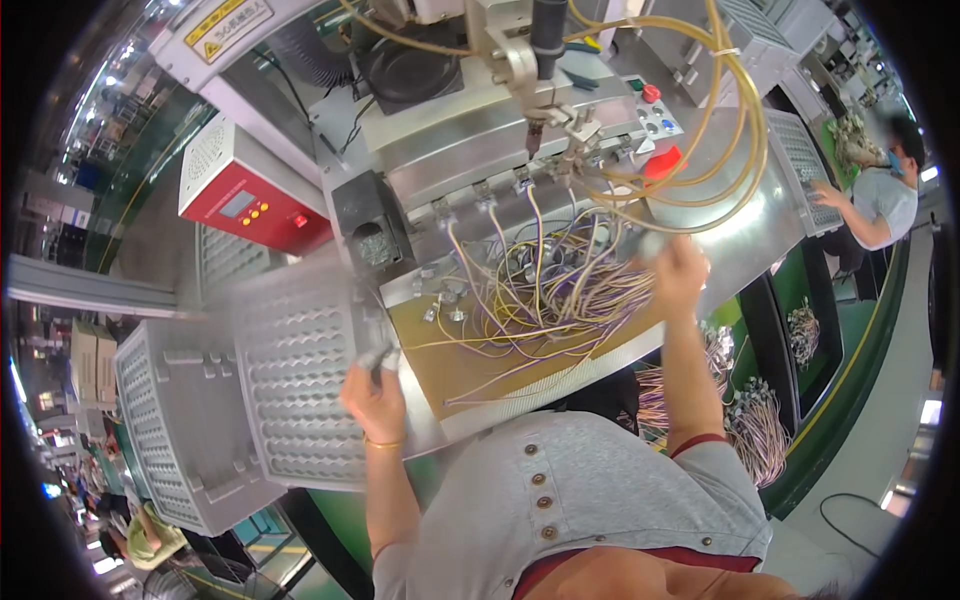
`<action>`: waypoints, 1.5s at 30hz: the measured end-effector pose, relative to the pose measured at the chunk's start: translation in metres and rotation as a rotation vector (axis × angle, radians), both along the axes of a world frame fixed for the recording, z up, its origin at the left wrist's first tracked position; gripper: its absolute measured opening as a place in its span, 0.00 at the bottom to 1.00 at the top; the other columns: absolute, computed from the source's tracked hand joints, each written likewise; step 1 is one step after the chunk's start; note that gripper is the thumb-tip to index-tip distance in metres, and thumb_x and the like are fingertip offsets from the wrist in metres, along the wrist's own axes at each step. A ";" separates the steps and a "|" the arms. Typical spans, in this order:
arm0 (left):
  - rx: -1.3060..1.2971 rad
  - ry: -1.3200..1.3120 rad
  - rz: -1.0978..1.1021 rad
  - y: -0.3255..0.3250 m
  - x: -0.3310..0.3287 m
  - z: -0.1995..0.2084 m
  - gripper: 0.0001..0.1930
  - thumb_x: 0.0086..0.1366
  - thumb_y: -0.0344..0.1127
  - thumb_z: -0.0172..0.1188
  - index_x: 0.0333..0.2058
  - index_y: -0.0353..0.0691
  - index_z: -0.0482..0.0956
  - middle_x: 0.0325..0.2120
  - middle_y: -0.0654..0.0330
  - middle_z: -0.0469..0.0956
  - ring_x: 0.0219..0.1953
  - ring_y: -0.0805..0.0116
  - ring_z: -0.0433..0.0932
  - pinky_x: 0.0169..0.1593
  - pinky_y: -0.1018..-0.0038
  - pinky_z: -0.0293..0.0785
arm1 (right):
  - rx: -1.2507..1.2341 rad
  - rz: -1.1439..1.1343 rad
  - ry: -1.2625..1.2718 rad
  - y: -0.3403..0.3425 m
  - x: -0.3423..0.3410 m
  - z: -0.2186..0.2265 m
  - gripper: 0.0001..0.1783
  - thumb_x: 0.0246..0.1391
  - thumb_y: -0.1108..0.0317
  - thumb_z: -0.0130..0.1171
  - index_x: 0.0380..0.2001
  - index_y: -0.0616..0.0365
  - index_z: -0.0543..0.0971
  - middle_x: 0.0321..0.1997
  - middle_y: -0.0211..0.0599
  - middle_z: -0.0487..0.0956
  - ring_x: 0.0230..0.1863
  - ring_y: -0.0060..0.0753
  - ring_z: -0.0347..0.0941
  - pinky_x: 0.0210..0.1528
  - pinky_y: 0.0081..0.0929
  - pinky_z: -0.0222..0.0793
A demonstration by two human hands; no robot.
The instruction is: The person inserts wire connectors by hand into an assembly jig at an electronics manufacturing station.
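Note:
My left hand (pixel 373 402), with pale covers on its fingertips, is closed at the right edge of a translucent plastic tray (pixel 300 375) with rows of moulded pockets. The tray is smeared by motion. Beside the far right of a tangled heap of purple and yellowish wires (pixel 570 275) is my right hand (pixel 680 275), blurred, fingers curled together; what they hold, if anything, is hidden. The wires lie on a brown work mat (pixel 435 365). Several wire ends reach up to small metal clamps (pixel 487 190) along the front of a metal machine (pixel 480 130).
A dark tool head (pixel 535 140) and looped yellow hoses (pixel 750 130) hang above the fixture. Left stand a red and white control box (pixel 265 200), a black bin (pixel 375 225) and stacked trays (pixel 180 430). Wire bundles (pixel 755 430) lie lower right. A co-worker (pixel 880 195) sits far right.

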State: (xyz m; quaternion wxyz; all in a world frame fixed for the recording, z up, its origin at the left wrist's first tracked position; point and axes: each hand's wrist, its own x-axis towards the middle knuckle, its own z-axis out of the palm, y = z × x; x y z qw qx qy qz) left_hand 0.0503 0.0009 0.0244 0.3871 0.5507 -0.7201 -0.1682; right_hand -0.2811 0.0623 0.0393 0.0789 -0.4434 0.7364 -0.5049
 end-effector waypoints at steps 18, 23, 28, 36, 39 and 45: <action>-0.050 -0.723 0.393 0.122 0.138 -0.057 0.17 0.47 0.34 0.57 0.38 0.38 0.74 0.33 0.55 0.72 0.32 0.57 0.68 0.39 0.67 0.62 | 0.242 0.979 -0.335 -0.058 0.147 -0.031 0.07 0.46 0.78 0.48 0.31 0.66 0.72 0.24 0.28 0.73 0.25 0.13 0.67 0.27 0.13 0.64; 0.167 -0.753 0.357 0.122 0.106 -0.063 0.26 0.35 0.34 0.62 0.39 0.39 0.72 0.25 0.57 0.65 0.32 0.56 0.67 0.36 0.66 0.62 | 0.207 0.970 -0.388 -0.058 0.153 -0.026 0.07 0.45 0.78 0.49 0.30 0.66 0.72 0.23 0.26 0.72 0.24 0.12 0.66 0.26 0.12 0.63; 0.090 -0.590 0.289 0.112 0.123 -0.019 0.26 0.32 0.32 0.63 0.37 0.38 0.71 0.25 0.54 0.66 0.26 0.52 0.70 0.29 0.64 0.69 | 0.193 0.957 -0.318 -0.052 0.147 -0.024 0.06 0.43 0.78 0.50 0.28 0.65 0.72 0.20 0.24 0.70 0.22 0.10 0.62 0.23 0.10 0.58; -0.051 0.485 0.391 0.071 0.173 0.107 0.30 0.35 0.28 0.66 0.41 0.30 0.67 0.33 0.59 0.71 0.35 0.72 0.69 0.39 0.77 0.67 | 0.091 0.858 -0.323 -0.058 0.156 -0.015 0.03 0.38 0.77 0.53 0.19 0.63 0.69 0.11 0.26 0.60 0.14 0.14 0.51 0.15 0.16 0.47; -0.210 0.609 0.337 0.000 0.182 0.112 0.29 0.36 0.28 0.65 0.42 0.29 0.67 0.33 0.58 0.72 0.34 0.71 0.70 0.38 0.76 0.68 | 0.211 0.858 -0.278 -0.056 0.153 -0.021 0.03 0.38 0.76 0.53 0.20 0.63 0.70 0.11 0.27 0.61 0.14 0.14 0.53 0.15 0.16 0.49; -0.334 0.391 0.254 -0.224 0.200 0.067 0.26 0.37 0.30 0.66 0.39 0.32 0.69 0.31 0.55 0.72 0.34 0.66 0.72 0.38 0.75 0.68 | 0.319 0.835 -0.260 -0.051 0.163 -0.014 0.04 0.39 0.75 0.53 0.20 0.63 0.69 0.11 0.25 0.61 0.15 0.12 0.53 0.15 0.15 0.50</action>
